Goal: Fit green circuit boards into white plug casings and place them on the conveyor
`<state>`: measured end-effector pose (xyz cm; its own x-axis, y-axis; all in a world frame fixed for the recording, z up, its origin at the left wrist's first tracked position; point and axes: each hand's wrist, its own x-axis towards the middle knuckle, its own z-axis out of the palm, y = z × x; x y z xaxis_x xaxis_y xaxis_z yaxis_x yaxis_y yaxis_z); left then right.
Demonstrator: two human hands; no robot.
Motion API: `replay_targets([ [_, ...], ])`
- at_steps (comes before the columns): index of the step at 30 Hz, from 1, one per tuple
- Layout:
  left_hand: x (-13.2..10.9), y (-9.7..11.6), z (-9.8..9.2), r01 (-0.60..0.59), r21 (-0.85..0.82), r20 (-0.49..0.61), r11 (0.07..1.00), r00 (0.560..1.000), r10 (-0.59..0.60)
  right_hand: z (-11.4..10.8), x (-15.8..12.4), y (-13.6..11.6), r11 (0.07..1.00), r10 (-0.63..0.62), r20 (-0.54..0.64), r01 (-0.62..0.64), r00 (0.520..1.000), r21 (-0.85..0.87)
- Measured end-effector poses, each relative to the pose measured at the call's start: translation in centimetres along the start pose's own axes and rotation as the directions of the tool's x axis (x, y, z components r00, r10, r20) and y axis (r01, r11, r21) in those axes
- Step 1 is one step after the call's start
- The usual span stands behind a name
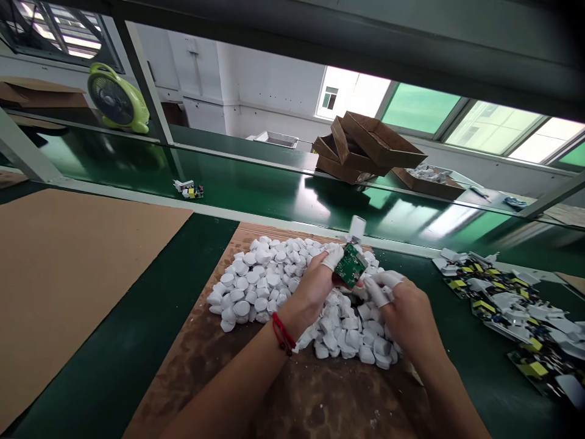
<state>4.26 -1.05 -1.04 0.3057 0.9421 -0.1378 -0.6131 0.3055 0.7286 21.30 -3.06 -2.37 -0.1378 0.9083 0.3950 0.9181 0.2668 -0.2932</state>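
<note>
My left hand [316, 281], with white finger cots and a red cord at the wrist, grips a small green circuit board [350, 265] that carries a white part on its upper end. My right hand [402, 302], also in finger cots, touches the board's lower right side and pinches a white piece there. Both hands hover over a heap of small white plastic caps [269, 283] piled on a worn brown cardboard sheet [219, 366].
A pile of circuit boards with yellow and white parts [512, 311] lies at the right. A large cardboard sheet [68, 268] covers the left. Beyond runs a green conveyor belt [274, 195] with one small board [189, 190]. Stacked cardboard trays [365, 149] and a green fan [116, 97] stand behind.
</note>
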Motion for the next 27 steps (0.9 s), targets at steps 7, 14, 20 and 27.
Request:
replay_targets([
  [7,0.1,1.3,0.3,-0.045,-0.196,0.001,0.980,0.999,0.047,-0.9,0.3,0.6,0.996,-0.025,0.096,0.033,0.995,-0.077],
  [14,0.2,0.4,-0.2,0.037,-0.131,0.084,0.991,0.996,-0.026,0.1,0.2,0.2,0.940,0.000,0.174,0.059,0.985,-0.335],
  [20,0.1,-0.3,-0.3,-0.019,-0.134,0.107,0.991,0.994,0.034,0.0,0.0,-0.2,0.953,-0.042,0.109,0.072,0.993,-0.294],
  [27,-0.1,0.2,-0.3,-0.052,-0.055,0.164,0.997,0.985,0.061,0.1,0.1,-0.1,0.995,-0.031,0.030,0.034,0.999,-0.091],
])
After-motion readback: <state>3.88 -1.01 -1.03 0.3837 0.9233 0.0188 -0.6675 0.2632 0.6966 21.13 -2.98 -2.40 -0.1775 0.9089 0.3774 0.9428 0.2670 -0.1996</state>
